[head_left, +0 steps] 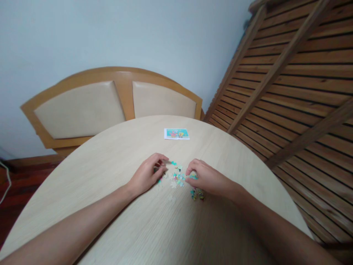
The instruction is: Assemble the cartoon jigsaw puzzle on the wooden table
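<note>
Small jigsaw puzzle pieces [179, 176], some printed in turquoise and others pale, lie loose between my two hands on the table. On the left of them, my left hand [151, 171] rests with curved fingers and the thumb apart, a few pieces beside its fingertips. My right hand [202, 176] hovers over or touches the pieces on the right, fingers bent and a gap between thumb and forefinger. Nothing shows held in either hand. More colourful pieces [197, 194] sit under and in front of the right hand, partly hidden by it. A printed cartoon picture card [177, 134] lies flat farther back.
The round pale wooden table [116, 147] fills the foreground. Behind it stands a wooden headboard-like panel [124, 88] with cream padded sections against the wall. A slatted wooden frame [289, 73] leans at the right. A white cable [7, 180] hangs at far left.
</note>
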A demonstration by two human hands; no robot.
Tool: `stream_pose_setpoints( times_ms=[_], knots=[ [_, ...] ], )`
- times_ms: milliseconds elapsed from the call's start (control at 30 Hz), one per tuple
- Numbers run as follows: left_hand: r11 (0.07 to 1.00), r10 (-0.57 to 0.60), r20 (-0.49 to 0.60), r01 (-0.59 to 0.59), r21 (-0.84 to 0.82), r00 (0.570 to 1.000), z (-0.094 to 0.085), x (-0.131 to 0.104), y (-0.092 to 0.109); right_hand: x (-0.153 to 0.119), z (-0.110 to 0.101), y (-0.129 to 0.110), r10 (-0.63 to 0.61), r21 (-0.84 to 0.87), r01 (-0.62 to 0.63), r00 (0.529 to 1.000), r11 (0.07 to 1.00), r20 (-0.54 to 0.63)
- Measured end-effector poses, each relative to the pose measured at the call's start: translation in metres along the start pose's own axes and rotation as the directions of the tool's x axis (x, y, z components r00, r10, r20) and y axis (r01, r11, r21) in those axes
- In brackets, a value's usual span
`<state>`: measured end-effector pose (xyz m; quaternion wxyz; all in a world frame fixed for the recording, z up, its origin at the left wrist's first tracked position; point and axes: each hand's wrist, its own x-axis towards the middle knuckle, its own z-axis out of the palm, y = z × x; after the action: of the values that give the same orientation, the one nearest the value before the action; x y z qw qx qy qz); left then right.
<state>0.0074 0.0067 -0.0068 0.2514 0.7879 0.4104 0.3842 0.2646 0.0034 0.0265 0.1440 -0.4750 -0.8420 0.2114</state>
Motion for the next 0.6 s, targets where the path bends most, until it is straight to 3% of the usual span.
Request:
stream_pose_setpoints(
  times_ms=[133,267,600],
  knots=[
    [0.983,0.007,0.058,-0.017,0.182,0.998,-0.002,-0.002,0.008,-0.001,0.002,0.003,0.027,0.020,-0.027,1.000,0.999,0.000],
    [0.936,0.068,0.179,-0.125,0.330,0.981,-0.003,-0.002,0.012,-0.001,0.002,0.002,0.062,0.020,-0.062,0.998,0.998,-0.012],
    [0.961,0.079,0.193,-0.126,0.245,0.978,-0.001,-0.003,0.006,-0.001,-0.002,-0.006,0.028,0.048,-0.030,0.999,0.998,0.039]
  ],
)
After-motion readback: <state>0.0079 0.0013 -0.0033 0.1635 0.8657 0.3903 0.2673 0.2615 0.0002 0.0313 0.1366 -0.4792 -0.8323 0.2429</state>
